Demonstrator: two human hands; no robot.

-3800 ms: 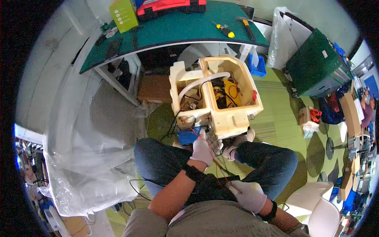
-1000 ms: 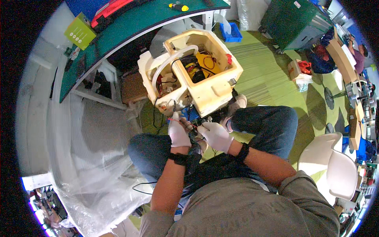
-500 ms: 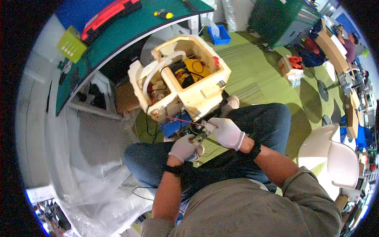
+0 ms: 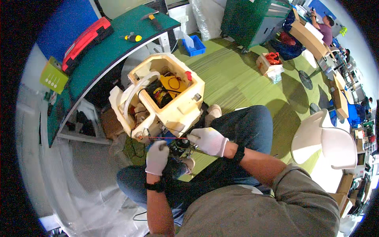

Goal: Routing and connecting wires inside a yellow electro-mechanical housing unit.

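A cream plastic housing [image 4: 179, 112] with open compartments stands in front of me, with bundled wires, a yellow part [image 4: 173, 85] and an arched clear hose [image 4: 134, 89]. A thin red wire [image 4: 169, 138] stretches from its near side to my right hand [image 4: 210, 142], white-gloved, whose fingertips are pinched on it. My left hand [image 4: 157, 158], also gloved, is just below the wire's left part with fingers curled in; what they hold is hidden. Between the hands, a dark part with black cables [image 4: 181, 147] sits beneath the wire.
A green-topped workbench [image 4: 114, 47] at left carries a red case [image 4: 87, 43], a hammer [image 4: 153, 19] and a yellow-black tool [image 4: 133, 38]. A blue bin [image 4: 194, 46] and a box with red contents [image 4: 270, 63] are on the floor. A white chair [image 4: 323, 140] stands right; another person [image 4: 324, 31] is far right.
My left hand has moved left and up toward the housing, away from my right hand. My right hand still pinches the red wire, now nearly level. The whole view has shifted.
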